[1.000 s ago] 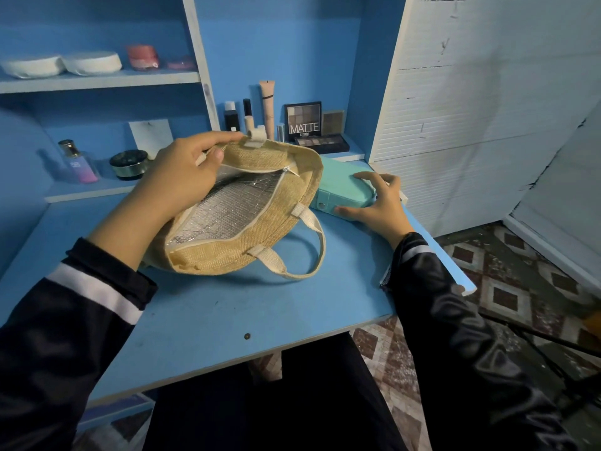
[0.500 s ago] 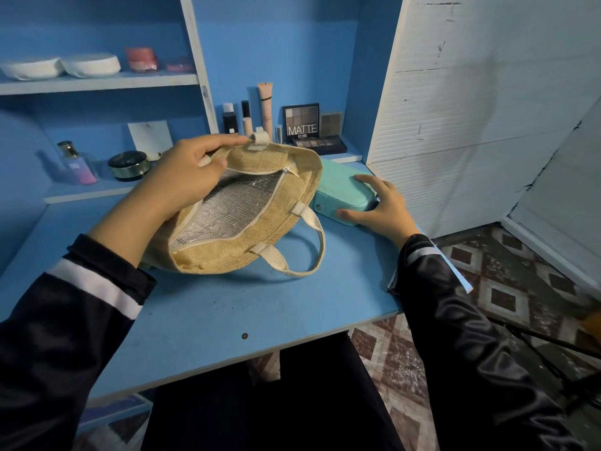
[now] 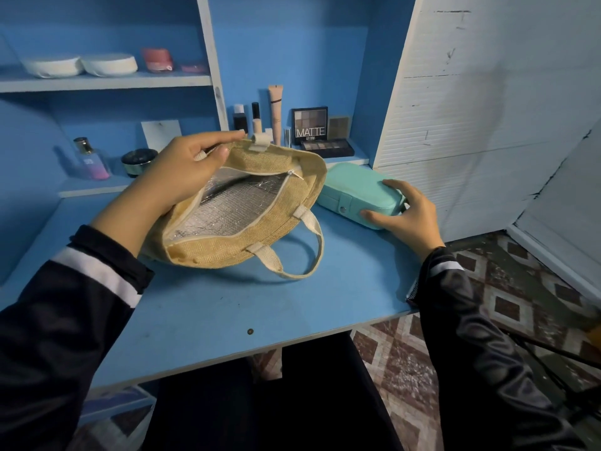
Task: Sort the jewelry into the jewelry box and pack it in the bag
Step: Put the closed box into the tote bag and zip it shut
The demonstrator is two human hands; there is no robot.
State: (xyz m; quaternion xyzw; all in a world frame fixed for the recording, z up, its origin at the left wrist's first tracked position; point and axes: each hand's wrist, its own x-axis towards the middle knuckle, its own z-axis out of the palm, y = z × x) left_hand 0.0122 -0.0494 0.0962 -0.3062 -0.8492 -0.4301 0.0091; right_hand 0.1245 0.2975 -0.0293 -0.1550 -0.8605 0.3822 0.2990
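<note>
Left hand (image 3: 182, 172) gripping bag (image 3: 250, 247) hides rim; right hand (image 3: 408, 218) grips jewelry box (image 3: 351, 190).

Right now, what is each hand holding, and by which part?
Left hand pinches the bag by its upper rim, holding the mouth open. Right hand grips the jewelry box by its right end.

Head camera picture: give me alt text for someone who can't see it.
A person's left hand holds open a jute bag on a blue desk while the right hand grips a closed teal jewelry box beside it.
</note>
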